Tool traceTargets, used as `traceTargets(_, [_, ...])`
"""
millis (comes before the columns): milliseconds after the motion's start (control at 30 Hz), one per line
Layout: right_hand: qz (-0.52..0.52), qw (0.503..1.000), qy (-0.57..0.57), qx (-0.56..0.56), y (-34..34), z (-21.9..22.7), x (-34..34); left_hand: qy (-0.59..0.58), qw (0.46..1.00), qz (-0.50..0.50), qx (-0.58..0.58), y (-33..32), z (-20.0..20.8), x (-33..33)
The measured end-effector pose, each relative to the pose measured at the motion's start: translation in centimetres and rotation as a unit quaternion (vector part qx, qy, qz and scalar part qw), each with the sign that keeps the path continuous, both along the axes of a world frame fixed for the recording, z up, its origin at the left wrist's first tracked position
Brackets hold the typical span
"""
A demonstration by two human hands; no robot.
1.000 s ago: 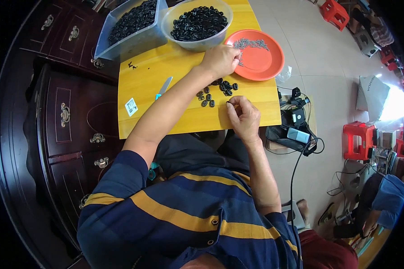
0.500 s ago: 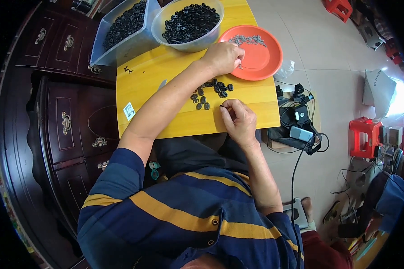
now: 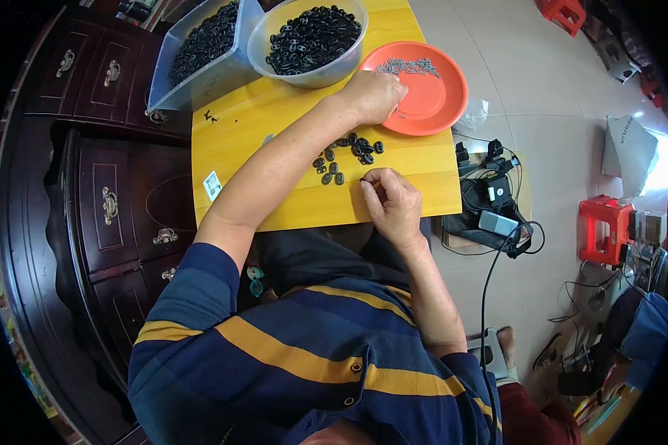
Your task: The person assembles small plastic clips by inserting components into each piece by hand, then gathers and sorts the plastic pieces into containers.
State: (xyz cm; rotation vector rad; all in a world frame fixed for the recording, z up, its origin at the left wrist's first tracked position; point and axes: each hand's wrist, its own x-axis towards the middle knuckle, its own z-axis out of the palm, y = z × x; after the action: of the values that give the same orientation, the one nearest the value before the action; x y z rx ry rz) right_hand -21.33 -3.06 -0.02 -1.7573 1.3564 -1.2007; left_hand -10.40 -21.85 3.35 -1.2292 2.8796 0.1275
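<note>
My left hand (image 3: 375,95) reaches across the yellow table (image 3: 289,200) to the orange plate (image 3: 438,100), its fingers curled at the plate's near rim by a heap of small grey metal pieces (image 3: 412,67); what the fingers hold is hidden. My right hand (image 3: 390,200) rests on the table near its front edge and pinches a small black part (image 3: 364,179) between the fingertips. A loose cluster of small black parts (image 3: 345,156) lies between the two hands.
A clear round bowl (image 3: 308,41) and a clear rectangular bin (image 3: 200,48), both full of black parts, stand at the table's far side. A dark wooden cabinet (image 3: 104,200) stands on the left. Cables and devices (image 3: 493,215) lie on the floor, with red stools (image 3: 608,226) further right.
My left hand stays at the orange plate and my right hand stays near the front edge with its fingers pinched. The view has shifted slightly.
</note>
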Motion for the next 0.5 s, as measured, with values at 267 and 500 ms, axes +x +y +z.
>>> traceTargets(267, [-0.017, 0.999, -0.046, -0.001, -0.2, 0.4, 0.1, 0.104, 0.994, -0.011, 0.031, 0.9, 2.2, 1.0])
traceTargets(500, [-0.019, 0.991, -0.127, 0.034, -0.1, -0.8, -0.4, 0.42, 0.895, 0.091, 0.119, 9.1, 4.1, 4.4])
